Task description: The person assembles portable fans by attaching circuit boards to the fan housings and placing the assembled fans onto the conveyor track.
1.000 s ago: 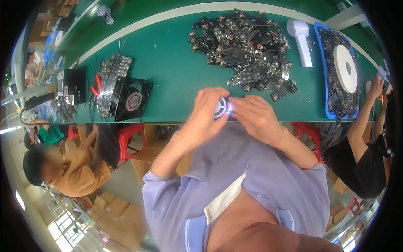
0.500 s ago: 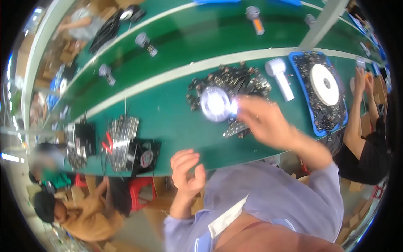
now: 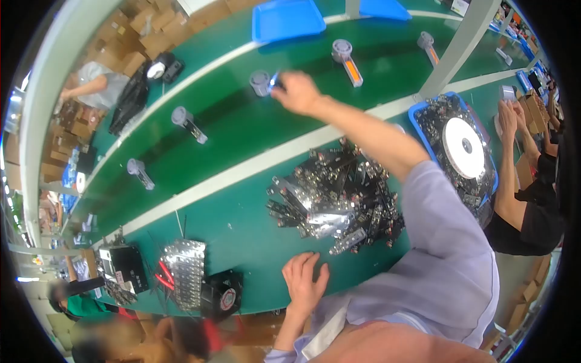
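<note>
Right hand: the worker's right hand point(image 3: 296, 92) reaches over the green strip point(image 3: 227, 124), its fingers closed on the glowing blue-white side of a grey round-headed device point(image 3: 259, 83); whether it bears the weight, the view cannot tell.
Device: at the far side of the strip, between similar units, one with an orange-marked handle point(image 3: 347, 62), another with a dark handle point(image 3: 189, 124).
Left hand: the left hand point(image 3: 304, 281) is open over the near edge of the worktable point(image 3: 242, 221), fingers loosely curved, holding nothing.
Surface: a green tabletop carries a heap of dark circuit boards point(image 3: 339, 199); a blue-rimmed bin point(image 3: 414, 121) to the right holds boards and a white reel point(image 3: 455, 134).
Table's left: red-handled tool point(image 3: 164, 277) by silvery panels point(image 3: 186, 266), just beside a black fan point(image 3: 223, 293).
Room: blue tray point(image 3: 288, 22) beyond the strip, cardboard boxes point(image 3: 121, 39) stacked upper left, and a co-worker's hands point(image 3: 510, 115) busy at far right.
</note>
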Tool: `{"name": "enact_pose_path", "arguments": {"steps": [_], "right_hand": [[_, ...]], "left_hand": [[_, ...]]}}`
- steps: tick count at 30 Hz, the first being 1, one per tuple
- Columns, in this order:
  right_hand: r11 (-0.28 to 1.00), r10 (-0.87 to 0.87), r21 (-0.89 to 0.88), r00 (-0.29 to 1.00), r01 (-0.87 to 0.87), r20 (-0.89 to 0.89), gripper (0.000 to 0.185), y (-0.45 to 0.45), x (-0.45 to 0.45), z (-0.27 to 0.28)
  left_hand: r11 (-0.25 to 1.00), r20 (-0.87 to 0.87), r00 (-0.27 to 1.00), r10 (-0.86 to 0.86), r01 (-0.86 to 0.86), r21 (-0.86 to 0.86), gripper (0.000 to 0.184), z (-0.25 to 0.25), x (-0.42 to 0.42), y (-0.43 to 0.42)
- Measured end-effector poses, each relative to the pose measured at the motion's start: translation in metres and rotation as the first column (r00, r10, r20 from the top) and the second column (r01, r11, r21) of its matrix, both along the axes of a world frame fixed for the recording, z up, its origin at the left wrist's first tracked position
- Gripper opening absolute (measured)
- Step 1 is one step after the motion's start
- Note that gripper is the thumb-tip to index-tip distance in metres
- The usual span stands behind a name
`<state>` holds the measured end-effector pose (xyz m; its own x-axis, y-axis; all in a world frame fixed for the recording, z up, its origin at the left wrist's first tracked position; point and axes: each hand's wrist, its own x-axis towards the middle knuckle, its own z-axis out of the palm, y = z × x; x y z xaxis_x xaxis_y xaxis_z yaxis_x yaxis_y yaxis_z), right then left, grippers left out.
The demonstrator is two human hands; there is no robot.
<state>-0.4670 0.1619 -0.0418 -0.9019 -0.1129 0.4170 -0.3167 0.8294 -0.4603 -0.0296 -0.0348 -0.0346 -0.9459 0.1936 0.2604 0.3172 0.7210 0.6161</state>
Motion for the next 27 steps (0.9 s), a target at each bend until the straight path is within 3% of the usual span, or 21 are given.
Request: {"name": "enact_pose_path", "arguments": {"steps": [1, 2, 3, 5, 9, 12, 13, 14, 16, 17, 18, 19, 20, 21, 22, 23, 25, 26, 27], "right_hand": [[0.988, -0.104, 0.111, 0.993, 0.109, -0.047, 0.044, 0.017, -0.002, 0.018], [0.940, -0.229, 0.206, 0.951, 0.271, -0.206, 0.050, 0.042, 0.002, 0.031], [0.847, -0.378, 0.307, 0.897, 0.435, -0.229, 0.053, 0.065, 0.011, 0.040], [0.757, -0.522, 0.385, 0.843, 0.529, -0.131, 0.056, 0.109, 0.011, 0.032], [0.843, -0.529, 0.260, 0.813, 0.471, 0.243, 0.056, 0.153, -0.010, -0.023], [0.929, -0.324, 0.245, 0.928, 0.276, 0.182, 0.048, 0.141, 0.017, 0.012], [0.972, -0.223, 0.112, 0.960, 0.206, 0.168, 0.039, 0.131, 0.022, 0.009], [0.999, -0.029, -0.023, 0.999, 0.029, -0.013, 0.034, 0.114, 0.073, 0.037], [0.963, 0.261, -0.100, 0.960, -0.252, 0.097, 0.029, 0.090, 0.193, 0.090], [0.869, 0.493, -0.046, 0.870, -0.493, -0.019, 0.030, 0.083, 0.241, 0.094], [0.848, 0.528, -0.073, 0.848, -0.525, 0.045, 0.030, 0.074, 0.291, 0.095], [0.766, 0.640, 0.062, 0.768, -0.640, 0.019, 0.034, 0.071, 0.331, 0.088], [0.724, 0.689, -0.144, 0.719, -0.675, 0.092, 0.032, 0.062, 0.368, 0.078], [0.707, 0.700, -0.175, 0.713, -0.686, 0.031, 0.033, 0.055, 0.402, 0.055], [0.733, 0.678, -0.219, 0.720, -0.644, 0.149, 0.038, 0.055, 0.428, 0.056], [0.764, 0.635, -0.241, 0.764, -0.599, 0.114, 0.040, 0.066, 0.435, 0.054], [0.808, 0.545, -0.293, 0.838, -0.510, 0.044, 0.045, 0.091, 0.447, 0.048], [0.862, 0.470, -0.243, 0.881, -0.445, 0.051, 0.046, 0.111, 0.448, 0.045], [0.909, 0.385, -0.191, 0.921, -0.369, 0.053, 0.048, 0.130, 0.447, 0.043]], "left_hand": [[1.000, 0.019, 1.000, 0.008, -0.008, 0.002, 0.037, 0.001, 0.000, -0.001], [0.999, 0.030, 0.999, 0.013, -0.014, 0.029, 0.034, -0.006, 0.002, -0.003], [0.999, 0.053, 0.998, 0.018, -0.020, 0.044, 0.033, -0.002, 0.007, -0.003], [0.997, 0.042, 0.999, 0.033, -0.036, 0.070, 0.031, 0.001, -0.001, 0.000], [0.994, 0.007, 0.998, 0.061, -0.062, 0.088, 0.028, 0.001, 0.000, 0.001], [0.957, 0.007, 0.987, 0.160, -0.157, 0.243, 0.028, -0.008, 0.010, -0.003], [0.947, -0.022, 0.979, 0.204, -0.192, 0.258, 0.029, -0.004, 0.011, -0.004], [0.954, -0.061, 0.977, 0.202, -0.182, 0.239, 0.037, -0.001, 0.011, -0.010], [0.953, -0.131, 0.962, 0.240, -0.208, 0.220, 0.078, -0.001, 0.014, -0.021], [0.960, -0.180, 0.961, 0.209, -0.166, 0.226, 0.100, 0.017, 0.008, -0.018], [0.966, -0.241, 0.957, 0.161, -0.103, 0.237, 0.106, 0.028, 0.004, -0.013], [0.968, -0.312, 0.942, 0.121, -0.043, 0.246, 0.112, 0.034, 0.002, -0.011], [0.982, -0.215, 0.976, 0.023, 0.019, 0.190, 0.113, 0.031, 0.008, -0.016], [0.976, -0.135, 0.988, -0.072, 0.098, 0.192, 0.111, 0.027, 0.016, -0.022], [0.965, -0.051, 0.985, -0.164, 0.171, 0.200, 0.110, 0.024, 0.024, -0.028], [0.962, 0.017, 0.981, -0.192, 0.185, 0.202, 0.103, 0.011, 0.036, -0.037], [0.967, -0.077, 0.969, -0.235, 0.241, 0.079, 0.096, 0.007, 0.041, -0.033], [0.960, -0.051, 0.987, -0.154, 0.161, 0.228, 0.090, -0.017, 0.048, -0.034], [0.962, -0.026, 0.992, -0.127, 0.130, 0.241, 0.089, -0.026, 0.049, -0.036]]}}
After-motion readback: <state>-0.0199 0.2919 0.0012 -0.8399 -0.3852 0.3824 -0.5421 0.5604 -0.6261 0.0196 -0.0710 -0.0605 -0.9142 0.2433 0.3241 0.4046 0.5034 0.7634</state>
